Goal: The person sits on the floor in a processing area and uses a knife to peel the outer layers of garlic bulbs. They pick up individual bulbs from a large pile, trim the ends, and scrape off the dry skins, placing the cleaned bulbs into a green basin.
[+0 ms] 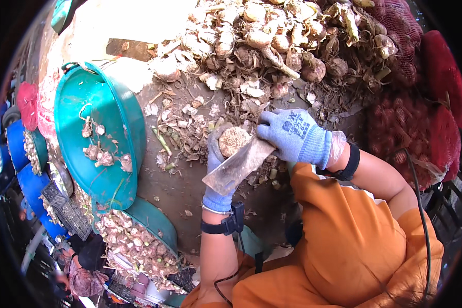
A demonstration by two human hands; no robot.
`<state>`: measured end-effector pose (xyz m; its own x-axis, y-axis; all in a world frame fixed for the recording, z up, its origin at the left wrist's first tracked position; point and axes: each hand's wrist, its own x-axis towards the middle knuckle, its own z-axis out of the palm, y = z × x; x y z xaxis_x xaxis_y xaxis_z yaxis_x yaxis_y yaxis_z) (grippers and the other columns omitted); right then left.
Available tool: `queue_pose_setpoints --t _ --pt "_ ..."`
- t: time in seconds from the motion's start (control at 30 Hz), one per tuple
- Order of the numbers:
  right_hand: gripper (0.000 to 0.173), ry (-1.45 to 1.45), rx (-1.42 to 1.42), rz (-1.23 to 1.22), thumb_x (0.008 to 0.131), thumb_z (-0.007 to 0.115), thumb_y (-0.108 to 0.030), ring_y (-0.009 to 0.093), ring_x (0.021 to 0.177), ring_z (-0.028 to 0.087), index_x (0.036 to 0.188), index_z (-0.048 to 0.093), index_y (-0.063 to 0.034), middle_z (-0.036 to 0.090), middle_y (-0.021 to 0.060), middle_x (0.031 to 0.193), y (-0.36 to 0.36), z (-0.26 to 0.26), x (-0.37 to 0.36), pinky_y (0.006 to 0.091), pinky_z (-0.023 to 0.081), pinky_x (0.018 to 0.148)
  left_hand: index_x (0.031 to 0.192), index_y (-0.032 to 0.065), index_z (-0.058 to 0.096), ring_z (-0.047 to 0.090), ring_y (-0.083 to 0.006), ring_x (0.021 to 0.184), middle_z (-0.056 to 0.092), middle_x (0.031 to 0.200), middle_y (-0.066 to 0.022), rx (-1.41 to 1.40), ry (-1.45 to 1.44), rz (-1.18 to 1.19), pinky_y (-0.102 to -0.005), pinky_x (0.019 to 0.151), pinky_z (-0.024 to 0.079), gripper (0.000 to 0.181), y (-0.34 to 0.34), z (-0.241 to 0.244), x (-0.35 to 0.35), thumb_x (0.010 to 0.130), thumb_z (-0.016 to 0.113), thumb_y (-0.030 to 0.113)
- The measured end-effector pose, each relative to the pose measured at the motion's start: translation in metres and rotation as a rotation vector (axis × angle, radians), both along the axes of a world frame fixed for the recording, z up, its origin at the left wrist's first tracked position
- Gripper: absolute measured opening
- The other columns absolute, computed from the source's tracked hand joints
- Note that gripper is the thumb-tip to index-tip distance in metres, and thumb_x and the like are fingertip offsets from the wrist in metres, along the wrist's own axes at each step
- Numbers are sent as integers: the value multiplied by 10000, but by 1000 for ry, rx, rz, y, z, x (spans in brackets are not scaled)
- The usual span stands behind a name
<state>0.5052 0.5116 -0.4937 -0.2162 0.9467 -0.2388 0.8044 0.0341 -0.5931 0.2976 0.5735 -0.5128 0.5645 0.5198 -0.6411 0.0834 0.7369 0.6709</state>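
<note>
My left hand [216, 154], in a blue-grey knit glove, grips a garlic bulb [234, 141] with its root side facing up. My right hand [288, 134], gloved alike, is closed on a broad, worn metal blade [236, 167], whose flat end slants down across the front of my left hand. The blade lies close beside the bulb; whether its edge touches it is hidden. Just beyond both hands, dry skins and cut stems [188, 134] are strewn over the brown work surface [158, 192].
A heap of garlic with stems [258, 38] rises ahead. Left is a teal basin [96, 184] with a few bulbs; nearer, another teal basin [161, 227] is full of garlic. Red mesh sacks [400, 131] stand right. Another person [86, 277] is at the lower left.
</note>
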Motion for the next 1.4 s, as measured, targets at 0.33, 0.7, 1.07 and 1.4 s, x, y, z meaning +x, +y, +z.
queue_pose_setpoints --t 0.33,0.7,1.07,1.4 --pt "370 140 17 19 593 685 -203 357 818 599 925 564 -92 531 130 896 1 0 3 458 490 652 1204 85 470 559 -274 1107 526 1205 -176 232 -11 112 -431 919 510 299 -33 19 3 916 529 143" --pt "253 1066 -509 -588 802 651 -252 128 633 611 844 625 -3 624 63 661 0 -39 10 304 508 599 1462 18 200 398 -290 1274 323 1436 -169 978 324 -111 -407 1057 364 1073 -27 7 28 655 867 255" --pt "203 110 -117 -375 717 646 -222 381 792 607 829 617 -56 608 169 799 8 -3 46 444 501 684 1402 75 314 597 -235 973 539 1193 -171 -178 -671 694 -342 776 543 656 26 48 -11 859 663 196" --pt "267 -150 -391 -187 727 647 -282 315 814 650 942 674 -125 635 130 871 31 -6 40 419 521 686 1308 -9 406 571 -220 793 583 1097 -173 -305 -678 442 -329 598 465 759 6 49 6 819 625 529"
